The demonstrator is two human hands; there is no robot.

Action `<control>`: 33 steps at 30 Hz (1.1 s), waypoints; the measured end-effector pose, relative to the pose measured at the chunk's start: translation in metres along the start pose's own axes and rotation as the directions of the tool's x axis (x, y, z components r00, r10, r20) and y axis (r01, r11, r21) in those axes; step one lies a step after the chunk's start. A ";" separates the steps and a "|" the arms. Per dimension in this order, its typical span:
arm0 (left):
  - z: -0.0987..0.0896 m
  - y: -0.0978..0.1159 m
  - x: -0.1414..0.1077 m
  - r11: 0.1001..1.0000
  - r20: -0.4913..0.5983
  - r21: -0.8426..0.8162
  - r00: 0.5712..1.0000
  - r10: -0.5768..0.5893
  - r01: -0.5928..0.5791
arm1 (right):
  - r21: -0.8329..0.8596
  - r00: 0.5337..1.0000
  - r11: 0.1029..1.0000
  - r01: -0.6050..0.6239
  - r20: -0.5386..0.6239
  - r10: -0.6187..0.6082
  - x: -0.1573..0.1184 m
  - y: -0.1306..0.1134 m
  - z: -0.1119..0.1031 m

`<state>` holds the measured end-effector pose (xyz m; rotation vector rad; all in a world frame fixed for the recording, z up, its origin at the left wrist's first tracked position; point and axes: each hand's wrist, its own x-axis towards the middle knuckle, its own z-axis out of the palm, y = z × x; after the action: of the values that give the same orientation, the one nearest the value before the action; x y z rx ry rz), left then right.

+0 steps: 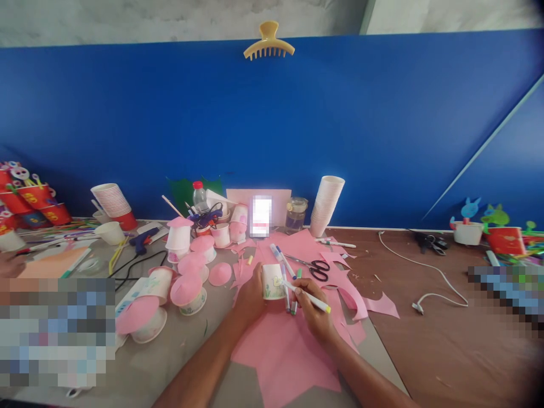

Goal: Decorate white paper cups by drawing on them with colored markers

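A small white paper cup [272, 279], with green and yellow drawing on its side, is held by my left hand [254, 294] at its left edge. My right hand [313, 306] grips a white marker with a yellow end [315, 300], its tip at the drawn side of the cup. Beneath both hands spreads cut pink paper [293, 362]. Several other markers [284, 260] lie just behind and beside the cup. Black-handled scissors [318, 270] rest on the paper to the right.
Pink-topped paper cups [187, 289] stand at the left near a glue gun [142, 241]. Behind are a lit phone [260, 216], a glass jar [296, 215] and a tall cup stack [327, 205]. A white cable [425, 263] lies right. Another person's hand [11, 264] shows far left.
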<state>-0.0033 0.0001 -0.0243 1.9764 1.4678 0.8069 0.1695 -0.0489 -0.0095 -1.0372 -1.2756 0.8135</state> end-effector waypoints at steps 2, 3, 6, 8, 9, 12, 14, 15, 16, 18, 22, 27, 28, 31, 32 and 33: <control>-0.001 0.001 0.000 1.000 0.014 -0.009 1.000 -0.001 0.001 | 0.008 1.000 1.000 -0.005 0.005 0.005 0.000 0.000 0.000; -0.002 0.002 0.000 1.000 0.023 -0.006 1.000 0.000 0.001 | 0.011 1.000 1.000 -0.005 0.007 0.005 -0.001 0.000 0.000; -0.003 0.005 -0.001 1.000 0.034 0.017 0.999 0.007 -0.008 | 0.013 1.000 1.000 0.004 0.015 -0.004 -0.001 0.000 0.000; -0.003 0.005 -0.001 0.999 0.032 0.031 0.999 0.011 -0.012 | 0.004 1.000 1.000 0.016 0.026 -0.016 -0.002 0.000 -0.001; -0.003 0.005 -0.001 0.999 0.030 0.036 0.999 0.012 -0.013 | -0.003 0.999 1.000 0.021 0.029 -0.021 -0.002 -0.001 -0.001; -0.001 0.002 0.000 0.999 0.020 0.044 1.000 0.019 -0.020 | -0.031 0.999 0.999 0.034 0.007 -0.034 -0.001 -0.002 -0.003; 0.000 0.001 0.000 0.999 0.009 0.045 1.000 0.027 -0.028 | -0.048 0.999 0.998 0.045 -0.021 -0.046 0.000 -0.002 -0.004; 0.000 0.000 0.000 0.999 0.004 0.041 1.000 0.028 -0.028 | -0.055 0.998 0.997 0.049 -0.026 -0.050 0.000 -0.002 -0.004; 0.000 0.000 0.000 0.999 0.001 0.034 1.000 0.027 -0.027 | -0.060 0.998 0.997 0.050 -0.024 -0.051 0.000 -0.002 -0.004; 0.000 0.001 0.000 1.000 0.007 0.015 1.000 0.021 -0.021 | -0.061 0.999 0.997 0.043 -0.008 -0.043 0.000 -0.001 -0.003; -0.003 0.006 0.000 1.000 0.037 0.021 0.999 -0.010 0.009 | -0.052 0.999 0.998 0.039 0.019 -0.038 -0.002 0.001 -0.002; -0.005 0.008 -0.001 0.998 0.045 0.054 0.999 0.006 -0.009 | -0.019 0.997 0.998 0.053 0.053 -0.052 -0.002 0.002 -0.003; -0.004 0.007 -0.001 0.998 0.042 0.054 0.999 0.017 -0.020 | -0.017 0.997 0.998 0.053 0.056 -0.052 -0.002 0.002 -0.003; -0.003 0.005 0.000 0.998 0.030 0.048 0.999 0.028 -0.029 | -0.023 0.998 0.998 0.063 0.028 -0.062 -0.001 0.001 -0.004; -0.002 0.004 0.000 0.999 0.026 0.043 0.999 0.028 -0.029 | -0.026 0.998 0.997 0.067 0.010 -0.067 0.000 0.001 -0.004; -0.002 0.003 0.000 0.999 0.023 0.033 0.999 0.028 -0.029 | -0.030 0.998 0.997 0.070 -0.007 -0.070 0.000 0.001 -0.004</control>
<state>-0.0024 -0.0006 -0.0207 2.0289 1.4521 0.7751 0.1739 -0.0489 -0.0102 -1.0130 -1.3129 0.7383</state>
